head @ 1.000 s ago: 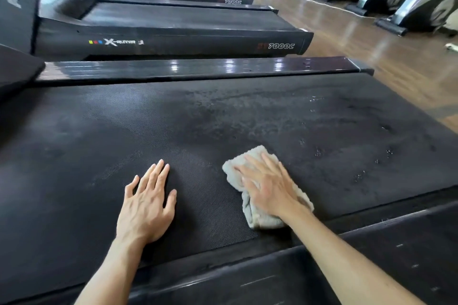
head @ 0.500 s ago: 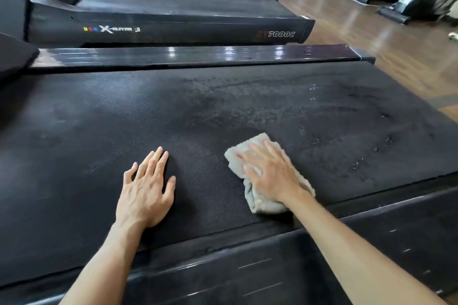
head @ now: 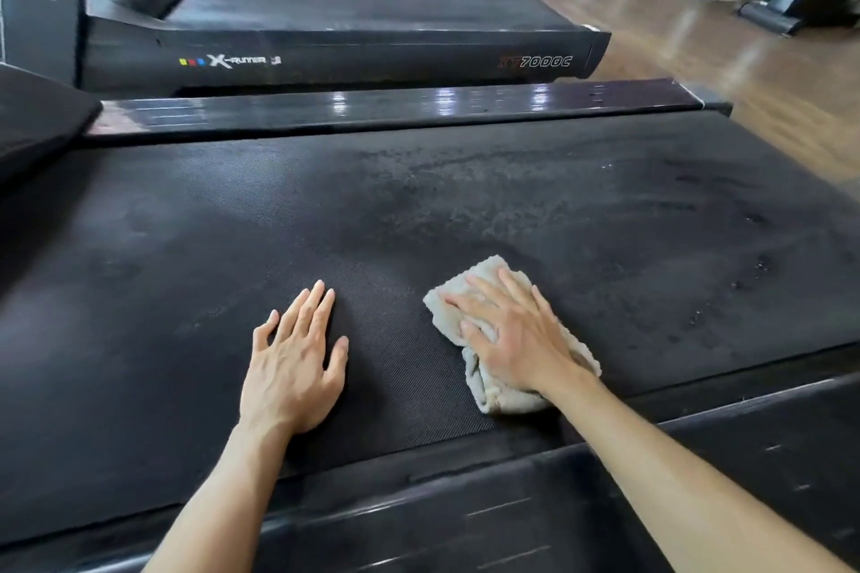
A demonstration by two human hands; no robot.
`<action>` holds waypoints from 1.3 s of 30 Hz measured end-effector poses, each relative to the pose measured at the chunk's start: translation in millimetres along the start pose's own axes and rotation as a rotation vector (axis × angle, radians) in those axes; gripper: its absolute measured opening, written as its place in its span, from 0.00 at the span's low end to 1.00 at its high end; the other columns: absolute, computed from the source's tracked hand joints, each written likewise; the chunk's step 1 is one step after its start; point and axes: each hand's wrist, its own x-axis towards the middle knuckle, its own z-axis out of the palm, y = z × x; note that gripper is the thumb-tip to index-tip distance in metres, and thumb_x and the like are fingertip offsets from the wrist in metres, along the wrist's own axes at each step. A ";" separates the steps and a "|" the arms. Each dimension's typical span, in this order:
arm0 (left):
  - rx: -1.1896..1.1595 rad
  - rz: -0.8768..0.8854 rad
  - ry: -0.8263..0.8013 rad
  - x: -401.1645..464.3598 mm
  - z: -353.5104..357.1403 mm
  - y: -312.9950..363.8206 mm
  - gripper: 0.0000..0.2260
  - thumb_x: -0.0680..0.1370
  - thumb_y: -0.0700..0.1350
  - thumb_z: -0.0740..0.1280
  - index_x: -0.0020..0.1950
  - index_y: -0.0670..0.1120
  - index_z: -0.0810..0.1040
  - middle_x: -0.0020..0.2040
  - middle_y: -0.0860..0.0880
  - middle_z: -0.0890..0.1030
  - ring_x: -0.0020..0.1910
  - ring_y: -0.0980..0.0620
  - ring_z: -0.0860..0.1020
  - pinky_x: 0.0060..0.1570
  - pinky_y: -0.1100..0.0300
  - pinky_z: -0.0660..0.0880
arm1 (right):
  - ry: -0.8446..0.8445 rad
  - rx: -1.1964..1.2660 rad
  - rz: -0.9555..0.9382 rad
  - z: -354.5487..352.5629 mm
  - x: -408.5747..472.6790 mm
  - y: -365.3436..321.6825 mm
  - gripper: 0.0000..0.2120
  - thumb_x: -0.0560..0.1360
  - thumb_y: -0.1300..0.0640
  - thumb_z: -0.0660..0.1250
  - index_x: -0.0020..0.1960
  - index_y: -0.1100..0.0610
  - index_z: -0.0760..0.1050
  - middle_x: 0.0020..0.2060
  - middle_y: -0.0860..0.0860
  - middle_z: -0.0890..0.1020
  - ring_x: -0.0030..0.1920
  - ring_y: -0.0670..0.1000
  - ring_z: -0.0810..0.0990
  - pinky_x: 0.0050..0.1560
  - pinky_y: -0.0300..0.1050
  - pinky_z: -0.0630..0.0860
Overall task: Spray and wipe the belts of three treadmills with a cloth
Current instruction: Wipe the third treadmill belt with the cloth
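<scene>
Wiping step in hand on the nearest treadmill belt (head: 465, 200). Right hand (head: 516, 335) presses flat on the cloth (head: 493, 395), fingers spread over it, grip loose rather than closed round it. Left hand (head: 293, 368) lies flat and empty on the belt beside it, bracing. Cloth: pale, bunched, near the belt's front edge. Wet speckle and droplets show farther out and to the right; judged next move is a sweep toward those patches
</scene>
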 end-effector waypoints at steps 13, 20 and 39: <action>-0.135 0.021 0.060 16.4 -3.8 -6.8 0.35 0.75 0.63 0.51 0.81 0.51 0.63 0.81 0.57 0.59 0.80 0.61 0.51 0.79 0.57 0.46 | -0.004 0.002 -0.038 5.9 -2.4 -3.5 0.30 0.76 0.33 0.43 0.77 0.31 0.62 0.81 0.36 0.54 0.83 0.47 0.40 0.81 0.55 0.40; -0.082 0.004 0.041 93.2 -3.8 -21.7 0.37 0.76 0.64 0.41 0.82 0.52 0.58 0.82 0.57 0.55 0.81 0.60 0.48 0.80 0.55 0.41 | 0.056 -0.048 0.012 4.3 108.7 -39.7 0.21 0.80 0.39 0.49 0.69 0.34 0.70 0.71 0.40 0.70 0.76 0.54 0.59 0.77 0.60 0.52; 0.026 -0.027 -0.006 106.2 12.1 -31.3 0.37 0.75 0.65 0.36 0.84 0.55 0.47 0.82 0.59 0.44 0.80 0.61 0.42 0.79 0.53 0.43 | -0.063 0.030 -0.228 6.4 96.8 -35.8 0.22 0.81 0.39 0.52 0.75 0.30 0.63 0.82 0.37 0.56 0.82 0.48 0.43 0.81 0.56 0.41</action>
